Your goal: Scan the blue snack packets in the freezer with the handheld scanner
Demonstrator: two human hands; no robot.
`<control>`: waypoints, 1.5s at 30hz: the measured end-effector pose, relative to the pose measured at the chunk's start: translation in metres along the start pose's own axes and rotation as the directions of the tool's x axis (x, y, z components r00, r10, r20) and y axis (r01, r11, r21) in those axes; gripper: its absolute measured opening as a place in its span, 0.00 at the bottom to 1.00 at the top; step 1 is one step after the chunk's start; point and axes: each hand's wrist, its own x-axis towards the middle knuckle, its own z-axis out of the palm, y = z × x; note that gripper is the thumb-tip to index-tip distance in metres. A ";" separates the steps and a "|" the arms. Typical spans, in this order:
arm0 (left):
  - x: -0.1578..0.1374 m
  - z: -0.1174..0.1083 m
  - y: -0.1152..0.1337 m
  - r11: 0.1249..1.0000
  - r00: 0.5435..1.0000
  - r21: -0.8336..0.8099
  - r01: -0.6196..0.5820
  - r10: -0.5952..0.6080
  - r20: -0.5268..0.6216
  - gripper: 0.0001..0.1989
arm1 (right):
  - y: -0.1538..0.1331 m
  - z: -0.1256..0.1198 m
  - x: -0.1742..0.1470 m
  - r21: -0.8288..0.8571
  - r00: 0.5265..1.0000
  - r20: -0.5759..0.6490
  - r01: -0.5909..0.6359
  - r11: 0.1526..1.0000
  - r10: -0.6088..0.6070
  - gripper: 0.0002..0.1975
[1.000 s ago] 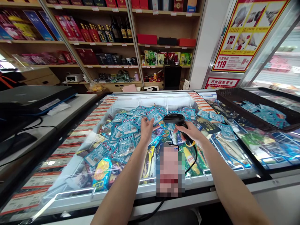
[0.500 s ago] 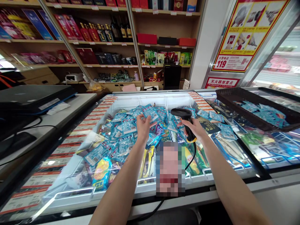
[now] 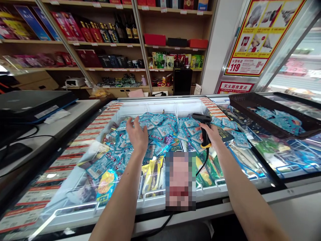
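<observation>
My left hand [image 3: 137, 135] is open, fingers apart and slightly curled, over a spread pile of small blue packets [image 3: 160, 130] with white barcode labels. Nothing shows in its grasp, though the palm side is partly hidden. In my right hand [image 3: 213, 134] is a black and yellow barcode scanner [image 3: 202, 117], its head pointing left above more of the packets. Its black cable [image 3: 206, 164] hangs toward me. The packets lie on the glass top of a chest freezer [image 3: 75, 187], whose frozen goods show through.
A dark brown basket [image 3: 265, 125] with more blue packets stands at the right. A black device [image 3: 35, 103] sits on the counter at the left. Near the front edge is a pixelated upright rectangle [image 3: 180, 180]. Stocked shelves [image 3: 100, 43] line the back wall.
My left hand has let go of a blue packet and moved left, its fingers spreading. My right hand has shifted slightly right with the barcode scanner, which has turned.
</observation>
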 end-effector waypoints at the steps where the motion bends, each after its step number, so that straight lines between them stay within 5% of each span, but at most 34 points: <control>1: 0.000 -0.001 0.004 0.999 0.999 0.030 -0.035 0.035 -0.002 0.25 | 0.000 0.000 0.001 0.008 1.000 0.000 -0.006 1.000 0.006 0.19; 5: -0.001 0.009 0.025 0.981 0.970 -0.043 -0.191 0.195 0.143 0.21 | 0.001 -0.002 0.004 0.047 1.000 -0.009 -0.016 0.999 0.016 0.18; 11: -0.008 0.043 0.068 0.943 0.848 -0.243 -0.227 0.314 0.427 0.19 | -0.002 -0.004 0.005 0.087 0.998 -0.055 0.013 0.996 -0.009 0.17; 19: -0.002 0.084 0.112 0.954 0.705 -0.224 -0.198 0.297 0.644 0.22 | -0.005 -0.005 0.007 0.058 0.996 -0.068 -0.052 0.997 0.055 0.17; 25: 0.000 0.116 0.122 0.945 0.610 -0.166 -0.282 0.311 0.729 0.28 | -0.004 -0.007 0.010 0.047 0.998 -0.028 -0.050 0.998 0.052 0.18; 30: 0.005 0.112 0.114 0.950 0.698 -0.065 -0.304 0.269 0.664 0.29 | -0.007 -0.007 0.012 0.051 0.998 -0.023 -0.059 0.997 0.060 0.19; 35: -0.002 0.082 0.094 0.973 0.836 -0.229 -0.030 0.150 0.528 0.20 | -0.009 -0.003 0.007 0.077 0.999 -0.021 -0.035 0.996 0.037 0.19; 38: -0.011 0.059 0.075 0.889 0.922 -0.400 0.224 -0.060 0.383 0.18 | -0.010 0.002 0.004 0.070 1.000 0.012 -0.023 0.997 0.023 0.19; 41: -0.016 0.041 0.057 0.648 0.885 -0.613 0.452 -0.240 0.398 0.18 | -0.012 0.005 -0.002 0.030 0.995 0.101 -0.026 0.999 0.023 0.19; 45: -0.013 0.028 0.044 0.394 0.821 -0.723 0.568 -0.335 0.462 0.20 | -0.018 0.008 -0.015 -0.062 0.955 0.298 0.025 0.998 -0.005 0.18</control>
